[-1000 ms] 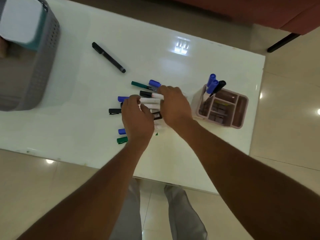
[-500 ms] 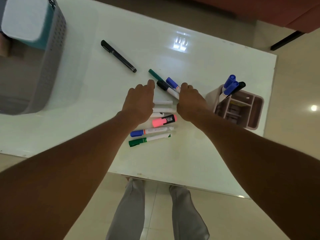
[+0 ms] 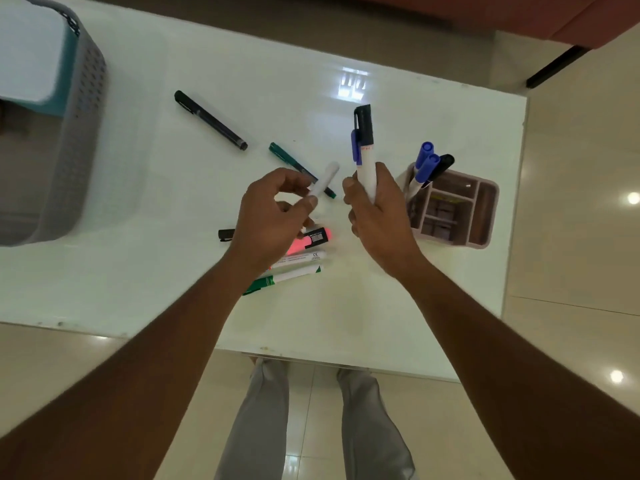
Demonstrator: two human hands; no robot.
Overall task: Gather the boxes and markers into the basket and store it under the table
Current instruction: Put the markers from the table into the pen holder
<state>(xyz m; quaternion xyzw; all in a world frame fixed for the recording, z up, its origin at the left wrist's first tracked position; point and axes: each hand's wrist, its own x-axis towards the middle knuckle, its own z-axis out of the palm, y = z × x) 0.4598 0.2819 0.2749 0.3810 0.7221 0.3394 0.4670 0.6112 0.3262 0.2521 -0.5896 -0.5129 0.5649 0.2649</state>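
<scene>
The right hand (image 3: 379, 216) has its grip closed around two upright markers (image 3: 365, 157), black and blue caps up. The left hand (image 3: 273, 220) pinches a white marker (image 3: 323, 180). Below it on the bench (image 3: 173, 271), a pink highlighter (image 3: 311, 241) bears an unreadable black label; a marker beside it (image 3: 304, 258) shows "CE". The grey basket (image 3: 79, 143) sits far left.

A glossy white surface (image 3: 398, 306) carries a pink organizer (image 3: 485, 233) at its right. Left of the organizer lie a pink highlighter (image 3: 311, 241), green-capped marker (image 3: 284, 278), teal pen (image 3: 291, 160), black pen (image 3: 210, 120); far left, a grey basket (image 3: 74, 150).
</scene>
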